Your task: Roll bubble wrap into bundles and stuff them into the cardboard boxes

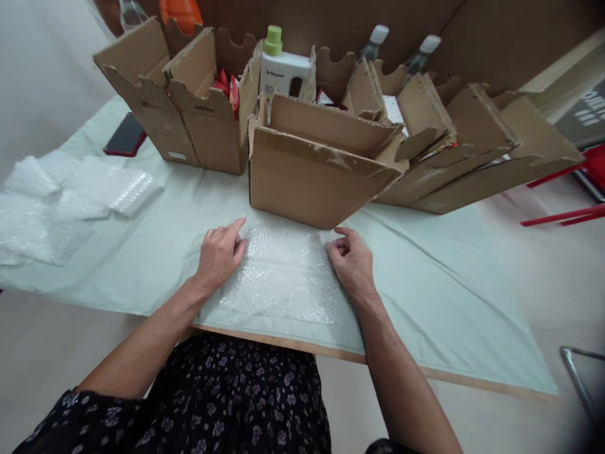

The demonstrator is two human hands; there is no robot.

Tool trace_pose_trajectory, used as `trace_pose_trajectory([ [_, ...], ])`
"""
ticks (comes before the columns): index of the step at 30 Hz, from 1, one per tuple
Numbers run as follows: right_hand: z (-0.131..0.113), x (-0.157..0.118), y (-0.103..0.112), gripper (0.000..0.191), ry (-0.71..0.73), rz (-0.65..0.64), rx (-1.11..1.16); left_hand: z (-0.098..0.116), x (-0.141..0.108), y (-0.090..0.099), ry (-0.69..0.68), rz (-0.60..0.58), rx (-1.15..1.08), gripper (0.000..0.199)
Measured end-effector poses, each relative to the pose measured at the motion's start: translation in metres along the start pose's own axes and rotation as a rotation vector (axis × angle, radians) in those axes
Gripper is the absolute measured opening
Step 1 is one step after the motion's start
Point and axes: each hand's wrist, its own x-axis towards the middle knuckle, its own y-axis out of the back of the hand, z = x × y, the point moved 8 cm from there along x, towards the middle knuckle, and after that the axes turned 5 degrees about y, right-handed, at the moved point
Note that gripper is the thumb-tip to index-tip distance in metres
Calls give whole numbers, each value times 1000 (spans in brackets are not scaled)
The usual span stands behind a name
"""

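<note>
A sheet of clear bubble wrap (283,274) lies flat on the green cloth near the table's front edge. At its upper left edge is my left hand (221,252), index finger stretched out and thumb apart, holding nothing visible. My right hand (350,260) is at the upper right edge of the sheet, its fingers curled and thumb close to them; whether the sheet's edge is between them is too small to tell. Just beyond the sheet stands an open cardboard box (312,180).
More cardboard boxes (208,132) stand along the back, with a white bottle with a green cap (283,72) among them. At the left lie loose bubble wrap pieces (61,202) and a dark phone (125,134). A red stool (562,217) is at the right.
</note>
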Motion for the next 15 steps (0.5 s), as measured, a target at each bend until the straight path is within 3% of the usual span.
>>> trace_pose_trajectory([
  [5,-15,0,7,42,82,81,-217,-2,1,-1,36,-26,20,43],
  [8,-20,3,20,48,76,181,-208,-3,1,0,40,-31,33,43],
  [11,-19,19,26,54,44,190,-185,-2,1,0,22,-23,59,43],
  [15,-15,46,19,31,3,105,-193,-2,0,0,-2,-9,63,41],
])
